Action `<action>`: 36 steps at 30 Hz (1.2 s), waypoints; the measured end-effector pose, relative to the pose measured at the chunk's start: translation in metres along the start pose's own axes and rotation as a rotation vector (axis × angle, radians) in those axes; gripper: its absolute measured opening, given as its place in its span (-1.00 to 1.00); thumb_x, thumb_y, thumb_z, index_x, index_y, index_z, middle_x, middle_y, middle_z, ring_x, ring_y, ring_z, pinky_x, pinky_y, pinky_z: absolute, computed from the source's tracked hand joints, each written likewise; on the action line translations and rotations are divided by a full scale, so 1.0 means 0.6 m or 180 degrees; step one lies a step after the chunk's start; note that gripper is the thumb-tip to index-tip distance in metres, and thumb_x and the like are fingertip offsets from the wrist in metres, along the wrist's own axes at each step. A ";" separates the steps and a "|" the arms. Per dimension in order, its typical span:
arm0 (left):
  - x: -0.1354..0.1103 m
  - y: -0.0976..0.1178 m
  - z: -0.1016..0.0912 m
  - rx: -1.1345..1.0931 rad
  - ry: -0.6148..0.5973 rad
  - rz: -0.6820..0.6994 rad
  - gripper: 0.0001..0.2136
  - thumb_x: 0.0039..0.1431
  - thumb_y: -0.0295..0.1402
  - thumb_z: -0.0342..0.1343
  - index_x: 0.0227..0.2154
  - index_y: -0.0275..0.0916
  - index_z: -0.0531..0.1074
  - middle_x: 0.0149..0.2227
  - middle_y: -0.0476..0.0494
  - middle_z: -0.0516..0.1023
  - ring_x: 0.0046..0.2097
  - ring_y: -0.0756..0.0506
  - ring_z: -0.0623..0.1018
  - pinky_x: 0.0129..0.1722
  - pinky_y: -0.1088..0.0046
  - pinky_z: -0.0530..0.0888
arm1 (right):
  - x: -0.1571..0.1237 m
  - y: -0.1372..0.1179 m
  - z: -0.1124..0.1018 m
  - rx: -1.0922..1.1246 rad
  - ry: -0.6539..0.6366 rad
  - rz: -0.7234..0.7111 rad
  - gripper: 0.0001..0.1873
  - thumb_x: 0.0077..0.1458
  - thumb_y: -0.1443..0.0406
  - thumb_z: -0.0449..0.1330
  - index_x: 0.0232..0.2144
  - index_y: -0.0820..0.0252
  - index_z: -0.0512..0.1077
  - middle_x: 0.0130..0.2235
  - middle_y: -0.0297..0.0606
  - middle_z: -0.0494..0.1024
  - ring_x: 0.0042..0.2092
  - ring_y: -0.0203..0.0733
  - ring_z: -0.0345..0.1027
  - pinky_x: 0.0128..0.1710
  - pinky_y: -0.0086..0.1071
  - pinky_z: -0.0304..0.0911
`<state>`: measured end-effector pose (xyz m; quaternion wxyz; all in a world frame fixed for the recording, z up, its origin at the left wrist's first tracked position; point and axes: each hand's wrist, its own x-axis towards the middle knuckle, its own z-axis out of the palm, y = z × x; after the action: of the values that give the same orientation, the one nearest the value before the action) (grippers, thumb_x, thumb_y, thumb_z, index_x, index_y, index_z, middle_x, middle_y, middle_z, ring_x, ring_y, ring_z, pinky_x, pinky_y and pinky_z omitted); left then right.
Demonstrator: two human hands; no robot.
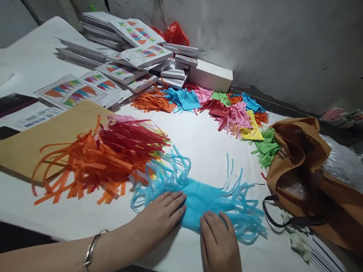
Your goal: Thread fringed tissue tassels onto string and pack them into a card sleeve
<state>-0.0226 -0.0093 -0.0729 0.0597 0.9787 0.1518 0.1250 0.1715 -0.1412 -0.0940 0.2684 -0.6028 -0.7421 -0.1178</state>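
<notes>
A sheet of blue tissue paper (202, 194) lies on the white tabletop, its left and right ends cut into long fringe strips. My left hand (163, 211) rests flat on the left part of the sheet, fingers stretched out. On its near edge, right of the middle, lies my right hand (219, 238), fingers extended and slightly bent over the paper. Left of the blue sheet, a heap of orange fringed tissue (93, 162) overlaps dark red fringed tissue (132, 138), with bits of pink and yellow showing at its edges.
A row of colourful folded tassels (187, 100) curves along the back. Printed flat boxes (141, 56) are stacked at back left, beside a white box (211, 75) near the wall. A brown bag (300, 162) with a black handle stands at right; brown cardboard (22, 153) lies at left.
</notes>
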 end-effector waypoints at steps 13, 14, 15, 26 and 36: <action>0.057 -0.033 -0.042 -0.0724 -0.0612 -0.0518 -0.84 0.25 -0.56 0.01 -0.36 -0.23 0.45 -0.42 -0.07 0.56 -0.37 -0.11 0.52 -0.40 0.42 0.36 | 0.034 0.030 -0.008 0.0086 -0.0358 0.0820 -0.78 0.34 0.38 -0.01 -0.28 0.11 0.41 -0.35 -0.29 0.49 -0.20 -0.06 0.35 -0.12 -0.21 0.09; 0.070 -0.038 -0.043 -0.0627 -0.0745 -0.0639 -0.83 0.28 -0.52 0.01 -0.37 -0.23 0.46 -0.43 -0.08 0.57 -0.40 -0.12 0.53 -0.43 0.43 0.34 | 0.044 0.034 -0.007 0.0001 -0.0453 0.0945 -0.73 0.35 0.37 -0.04 -0.36 0.11 0.39 -0.40 -0.30 0.45 -0.27 -0.07 0.33 -0.18 -0.23 0.07; 0.082 -0.042 -0.043 -0.0526 -0.0859 -0.0750 -0.82 0.30 -0.49 0.00 -0.37 -0.23 0.47 -0.43 -0.10 0.58 -0.40 -0.14 0.55 -0.45 0.43 0.33 | 0.054 0.037 -0.004 -0.0105 -0.0552 0.1050 -0.69 0.36 0.36 -0.05 -0.42 0.10 0.36 -0.45 -0.31 0.42 -0.32 -0.07 0.31 -0.23 -0.24 0.04; 0.119 -0.064 -0.007 -0.0227 -0.0846 -0.0903 -0.86 0.23 -0.53 0.03 -0.38 -0.30 0.47 -0.42 -0.24 0.59 -0.42 -0.21 0.59 -0.48 0.36 0.36 | 0.095 0.041 -0.003 -0.0732 -0.0150 0.0410 -0.78 0.27 0.44 0.05 -0.09 0.22 0.42 -0.07 -0.06 0.53 0.01 0.09 0.34 0.03 -0.02 0.10; 0.111 -0.058 -0.059 -0.0057 -0.0141 0.0199 -0.91 0.25 -0.34 0.19 -0.25 -0.22 0.43 -0.15 -0.21 0.53 -0.06 -0.26 0.45 0.03 0.07 0.31 | 0.080 0.019 0.013 -0.0085 -0.0175 0.0235 -0.75 0.27 0.49 -0.02 -0.22 0.20 0.44 -0.32 -0.21 0.48 -0.27 -0.10 0.31 -0.18 -0.25 0.16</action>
<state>0.0198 0.0472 -0.0294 0.0679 0.9849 0.1186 0.1065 0.1740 -0.0944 -0.0762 0.2440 -0.6362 -0.7249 -0.1011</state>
